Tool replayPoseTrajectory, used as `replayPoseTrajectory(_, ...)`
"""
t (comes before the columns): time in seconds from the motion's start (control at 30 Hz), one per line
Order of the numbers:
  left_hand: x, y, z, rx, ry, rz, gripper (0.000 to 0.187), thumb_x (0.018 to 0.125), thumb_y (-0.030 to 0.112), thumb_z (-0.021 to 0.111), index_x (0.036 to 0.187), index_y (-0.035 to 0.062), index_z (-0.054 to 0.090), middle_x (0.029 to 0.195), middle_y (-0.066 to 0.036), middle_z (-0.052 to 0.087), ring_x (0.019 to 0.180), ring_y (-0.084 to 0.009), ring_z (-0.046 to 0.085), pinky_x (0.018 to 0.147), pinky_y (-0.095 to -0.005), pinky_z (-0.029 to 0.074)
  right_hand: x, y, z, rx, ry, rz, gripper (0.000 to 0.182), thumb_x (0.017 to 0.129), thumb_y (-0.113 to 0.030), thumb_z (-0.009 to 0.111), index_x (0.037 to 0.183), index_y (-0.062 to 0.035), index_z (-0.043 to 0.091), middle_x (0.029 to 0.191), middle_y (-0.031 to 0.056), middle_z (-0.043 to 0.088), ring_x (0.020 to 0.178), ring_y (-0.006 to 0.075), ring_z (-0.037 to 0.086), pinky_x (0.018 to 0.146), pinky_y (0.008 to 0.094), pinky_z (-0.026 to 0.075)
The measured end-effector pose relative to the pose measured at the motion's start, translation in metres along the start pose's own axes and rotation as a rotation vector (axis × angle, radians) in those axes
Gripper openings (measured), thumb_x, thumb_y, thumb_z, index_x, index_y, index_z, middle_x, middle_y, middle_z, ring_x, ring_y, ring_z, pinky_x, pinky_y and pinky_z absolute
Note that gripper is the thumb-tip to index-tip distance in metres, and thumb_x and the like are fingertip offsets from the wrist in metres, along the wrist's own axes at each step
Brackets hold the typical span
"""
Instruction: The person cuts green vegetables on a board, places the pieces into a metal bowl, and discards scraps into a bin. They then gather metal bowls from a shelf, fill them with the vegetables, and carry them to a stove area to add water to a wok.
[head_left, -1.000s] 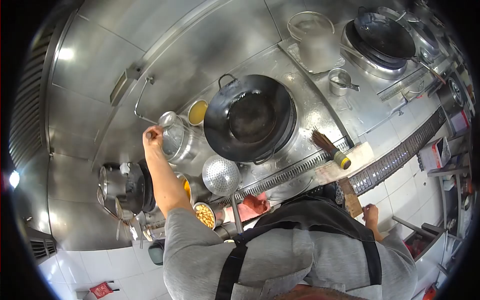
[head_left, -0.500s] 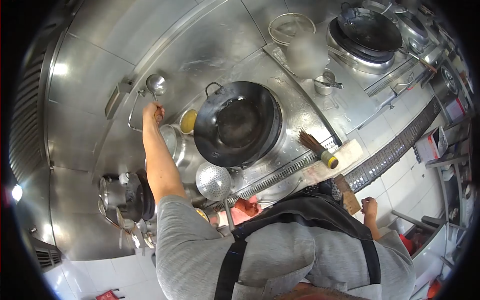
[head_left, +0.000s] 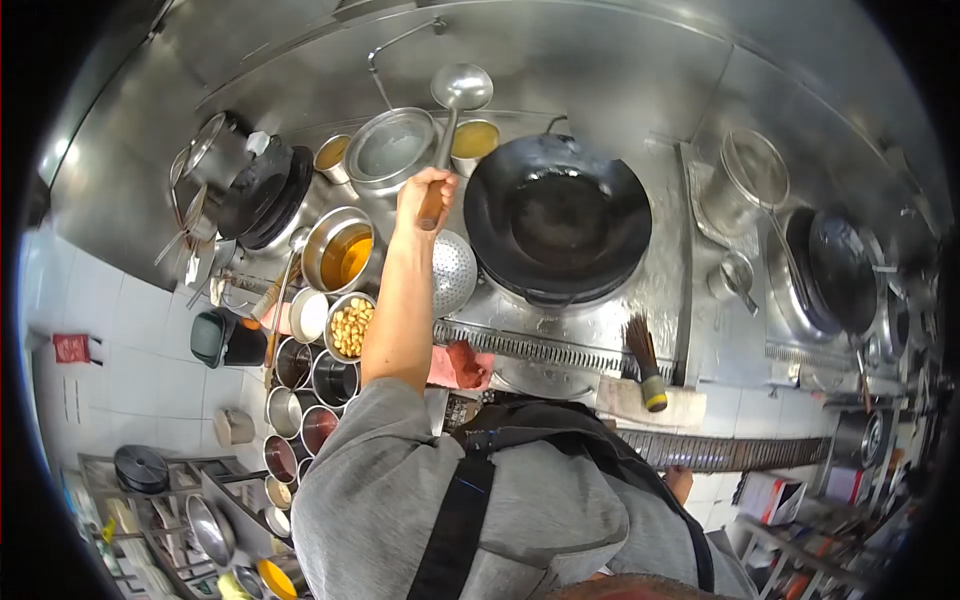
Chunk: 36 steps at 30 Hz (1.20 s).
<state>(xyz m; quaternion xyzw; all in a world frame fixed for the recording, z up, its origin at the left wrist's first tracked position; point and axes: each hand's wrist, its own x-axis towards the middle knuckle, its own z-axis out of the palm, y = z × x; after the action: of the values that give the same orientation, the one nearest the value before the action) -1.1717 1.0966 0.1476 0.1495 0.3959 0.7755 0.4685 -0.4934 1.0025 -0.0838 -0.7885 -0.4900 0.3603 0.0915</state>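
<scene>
My left hand [head_left: 428, 197] is closed around the wooden grip of a ladle [head_left: 462, 88], whose metal bowl points away from me. The ladle hangs above the stove, left of a black wok [head_left: 565, 220] and beside a tin of yellow liquid [head_left: 475, 139]. Below the hand lies a perforated skimmer [head_left: 453, 277], partly covered by my forearm. A pot of orange liquid [head_left: 345, 256] and a bowl of pale nuts [head_left: 352, 328] stand to the left of my arm. My right hand [head_left: 679, 484] is low beside my body, its fingers mostly hidden.
A bristle brush [head_left: 642, 365] stands near the stove's front edge. A mesh-covered pot [head_left: 393, 150] sits behind my left hand. Several seasoning containers [head_left: 320, 428] line the left side, and another wok [head_left: 843, 270] is at the right.
The view has turned left, bringing the nuts and seasoning containers into sight. My left hand, still holding the ladle, has moved from beside the wall pipe towards the wok. My right hand is lower.
</scene>
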Motion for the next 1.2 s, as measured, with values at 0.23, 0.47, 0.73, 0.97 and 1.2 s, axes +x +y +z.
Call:
replayPoseTrajectory(0.23, 0.071, 0.093, -0.004, 0.856, 0.408, 0.326, 0.03, 0.069, 0.002, 0.062, 0.096, -0.0111, 0.06, 0.061, -0.014, 0.059, 0.045, -0.0223, 0.057, 0.042, -0.0334, 0.045, 0.038, -0.001, 0.031, 0.13, 0.01, -0.122, 0.024, 0.08, -0.015, 0.06, 0.09, 0.0054, 0.067, 0.07, 0.0163, 0.066, 0.052, 0.0196, 0.064, 0.044, 0.0307, 0.05)
replayPoseTrajectory(0.47, 0.168, 0.155, -0.05, 0.791, 0.512, 0.27, 0.009, 0.07, 0.004, 0.061, 0.07, -0.0048, 0.06, 0.058, -0.013, 0.058, 0.048, -0.0233, 0.057, 0.043, -0.0348, 0.045, -0.06, -0.017, 0.024, 0.03, -0.005, 0.099, 0.024, 0.082, -0.012, 0.06, 0.095, 0.0073, 0.062, 0.063, 0.012, 0.061, 0.045, 0.0188, 0.061, 0.037, 0.0299, 0.047)
replayPoseTrajectory(0.73, 0.039, -0.024, -0.065, -0.334, -0.218, -0.09, 0.024, 0.081, 0.012, 0.066, 0.102, 0.0057, 0.054, 0.07, -0.005, 0.052, 0.057, -0.0158, 0.056, 0.048, -0.0268, 0.048, -0.088, 0.002, 0.04, -0.273, 0.08, -0.224, 0.023, 0.081, -0.017, 0.056, 0.079, 0.0037, 0.067, 0.077, 0.0248, 0.064, 0.075, 0.0375, 0.065, 0.067, 0.0428, 0.05)
replayPoseTrajectory(0.97, -0.095, -0.178, 0.016, -0.42, -0.608, -0.545, 0.044, 0.083, 0.012, 0.067, 0.123, 0.0094, 0.05, 0.091, -0.005, 0.056, 0.091, -0.0201, 0.057, 0.085, -0.0382, 0.049, -0.092, -0.249, 0.03, 0.274, -0.187, -0.768, 0.023, 0.087, -0.019, 0.064, 0.101, -0.0004, 0.066, 0.092, 0.0149, 0.067, 0.077, 0.0242, 0.065, 0.068, 0.0324, 0.05)
replayPoseTrajectory(1.2, -0.135, -0.255, 0.027, -0.196, -0.621, -0.816, 0.054, 0.09, 0.017, 0.061, 0.138, 0.016, 0.037, 0.115, -0.007, 0.053, 0.108, -0.0239, 0.055, 0.091, -0.0426, 0.045, -0.114, -0.292, 0.045, 0.63, -0.678, -0.341, 0.054, 0.082, -0.01, 0.065, 0.133, -0.0098, 0.048, 0.11, 0.0127, 0.062, 0.083, 0.0191, 0.065, 0.069, 0.0292, 0.053)
